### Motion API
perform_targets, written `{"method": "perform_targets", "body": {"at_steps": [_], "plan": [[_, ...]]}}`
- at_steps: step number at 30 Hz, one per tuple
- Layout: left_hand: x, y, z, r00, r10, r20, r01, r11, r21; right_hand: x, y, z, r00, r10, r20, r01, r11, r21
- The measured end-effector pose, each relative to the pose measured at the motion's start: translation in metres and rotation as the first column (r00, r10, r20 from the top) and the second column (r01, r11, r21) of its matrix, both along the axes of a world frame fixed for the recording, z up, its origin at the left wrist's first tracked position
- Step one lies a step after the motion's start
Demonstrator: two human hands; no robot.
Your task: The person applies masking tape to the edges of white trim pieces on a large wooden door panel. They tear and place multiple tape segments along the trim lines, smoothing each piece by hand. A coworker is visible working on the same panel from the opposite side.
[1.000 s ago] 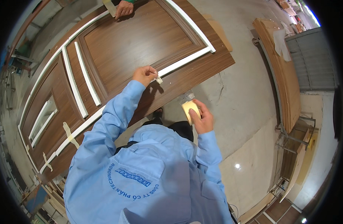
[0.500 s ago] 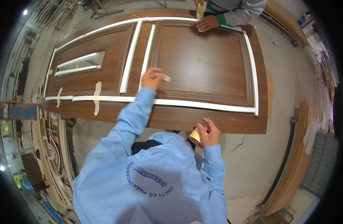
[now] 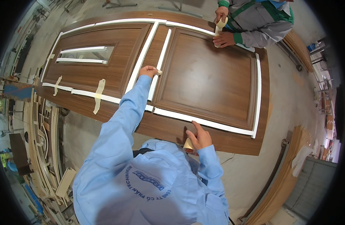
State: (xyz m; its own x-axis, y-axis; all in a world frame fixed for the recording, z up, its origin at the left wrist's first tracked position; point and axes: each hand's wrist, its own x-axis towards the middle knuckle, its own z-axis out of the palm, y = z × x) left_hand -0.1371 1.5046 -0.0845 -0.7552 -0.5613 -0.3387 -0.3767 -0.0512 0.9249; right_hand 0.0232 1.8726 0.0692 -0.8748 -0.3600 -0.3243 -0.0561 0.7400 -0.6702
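Note:
A brown wood-grain door panel point(image 3: 202, 67) lies flat before me, with white foam-like strips point(image 3: 202, 120) along its mouldings. My left hand point(image 3: 148, 71) is closed in a pinch on a short piece of cream masking tape point(image 3: 159, 72), over the upright white strip point(image 3: 161, 56) near the panel's middle. By the near edge my right hand point(image 3: 201, 139) holds a roll of masking tape point(image 3: 188, 145) between thumb and lower fingers; its index finger points out near the front strip. Two pieces of tape point(image 3: 99, 96) cross the front strip at the left.
Across the panel, a co-worker in a grey and green jacket point(image 3: 251, 22) holds another tape roll point(image 3: 221, 24) and presses a hand on the far strip. Stacked boards point(image 3: 281, 176) stand at the right, wooden offcuts point(image 3: 48, 131) at the left.
My left hand has moved slightly up and left with its tape piece. The right hand has shifted a little left and down, its index finger extended. The view has shifted and tilted.

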Motion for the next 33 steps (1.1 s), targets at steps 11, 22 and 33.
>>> {"method": "perform_targets", "body": {"at_steps": [11,22,33], "plan": [[-0.041,-0.009,0.002,0.981,0.027,-0.193,-0.025,1.0,0.014,-0.151,-0.138,0.022,0.873,0.453,-0.182,-0.347,0.838,0.421],[-0.06,0.003,0.021,0.99,-0.052,-0.133,0.02,0.974,-0.227,-0.218,-0.199,-0.025,0.834,0.55,-0.056,-0.442,0.724,0.53],[-0.054,0.01,0.035,0.994,-0.037,-0.099,0.0,0.938,-0.345,-0.232,-0.237,-0.051,0.851,0.525,0.002,-0.412,0.667,0.621]]}}
